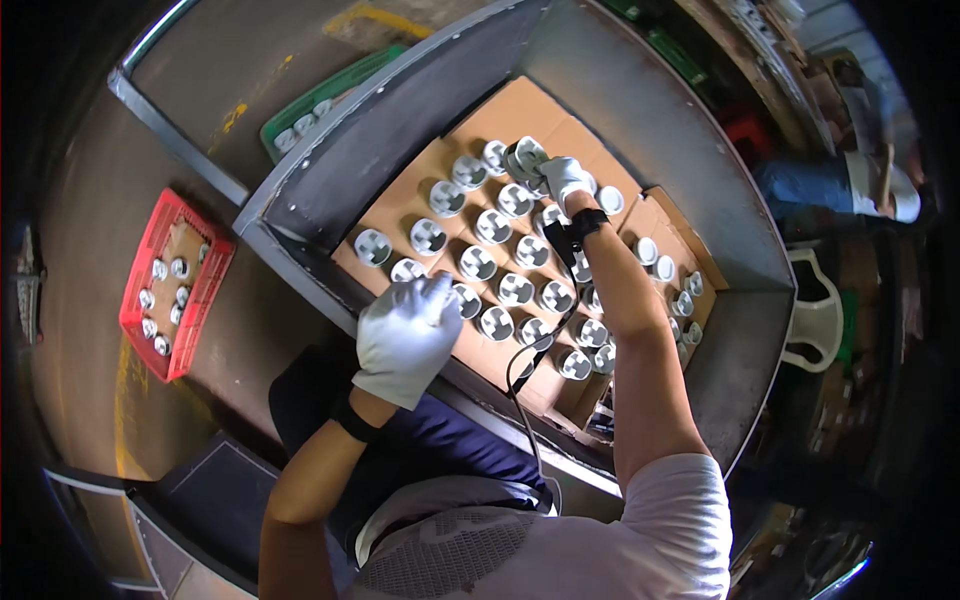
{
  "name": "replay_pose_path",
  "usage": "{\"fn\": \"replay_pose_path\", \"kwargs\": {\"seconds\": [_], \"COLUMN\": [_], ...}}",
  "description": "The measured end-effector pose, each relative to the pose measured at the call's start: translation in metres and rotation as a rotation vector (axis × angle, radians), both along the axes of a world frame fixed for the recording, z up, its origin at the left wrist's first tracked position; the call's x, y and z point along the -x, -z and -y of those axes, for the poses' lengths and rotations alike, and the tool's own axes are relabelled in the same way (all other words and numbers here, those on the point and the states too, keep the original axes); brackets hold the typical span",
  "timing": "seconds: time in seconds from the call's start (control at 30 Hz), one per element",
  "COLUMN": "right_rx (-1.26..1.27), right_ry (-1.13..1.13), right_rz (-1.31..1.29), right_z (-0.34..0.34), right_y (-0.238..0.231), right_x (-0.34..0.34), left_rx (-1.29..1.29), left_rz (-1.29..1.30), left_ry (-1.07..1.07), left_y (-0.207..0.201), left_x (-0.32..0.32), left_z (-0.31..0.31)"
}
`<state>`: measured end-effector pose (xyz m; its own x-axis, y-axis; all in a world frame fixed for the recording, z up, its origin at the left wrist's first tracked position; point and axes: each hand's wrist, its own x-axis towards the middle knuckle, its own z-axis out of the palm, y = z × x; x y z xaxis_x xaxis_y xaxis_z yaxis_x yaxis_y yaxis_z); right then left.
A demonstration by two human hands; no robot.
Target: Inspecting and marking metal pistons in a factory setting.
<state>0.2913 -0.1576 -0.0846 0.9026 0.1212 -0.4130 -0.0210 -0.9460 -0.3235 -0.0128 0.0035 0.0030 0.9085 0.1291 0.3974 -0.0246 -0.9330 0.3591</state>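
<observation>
My right hand (567, 181), in a white glove, reaches to the far part of a big metal bin and grips a round metal piston (526, 154), tilted above the others. Whether a second one is in that grip, I cannot tell. Rows of similar pistons (493, 227) stand on cardboard sheets (400, 215), their hollow ends facing up. My left hand (408, 335), also gloved, is over the bin's near edge beside the closest pistons. Its fingers are curled together, and what they hold, if anything, is hidden.
Grey metal walls (650, 110) surround the cardboard. A thin black cable (512, 385) runs over the near rim. On the floor at left sit a red crate (165, 345) and a green crate (270, 130), both with pistons. A white plastic chair (822, 310) and another person (850, 185) are at right.
</observation>
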Motion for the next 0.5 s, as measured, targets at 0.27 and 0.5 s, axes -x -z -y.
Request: {"fn": "replay_pose_path", "kwargs": {"seconds": [0.27,0.5], "right_rx": [-0.507,-0.358], "right_ry": [-0.562,-0.943], "right_rz": [0.091,0.335], "right_z": [-0.016,0.001], "right_y": [-0.02,-0.155], "right_x": [0.076,0.177], "left_rx": [0.159,0.207], "left_rz": [-0.022,0.048], "left_ry": [-0.01,0.062], "left_y": [-0.011,-0.012], "left_x": [-0.015,-0.01], "left_z": [0.017,0.014]}}
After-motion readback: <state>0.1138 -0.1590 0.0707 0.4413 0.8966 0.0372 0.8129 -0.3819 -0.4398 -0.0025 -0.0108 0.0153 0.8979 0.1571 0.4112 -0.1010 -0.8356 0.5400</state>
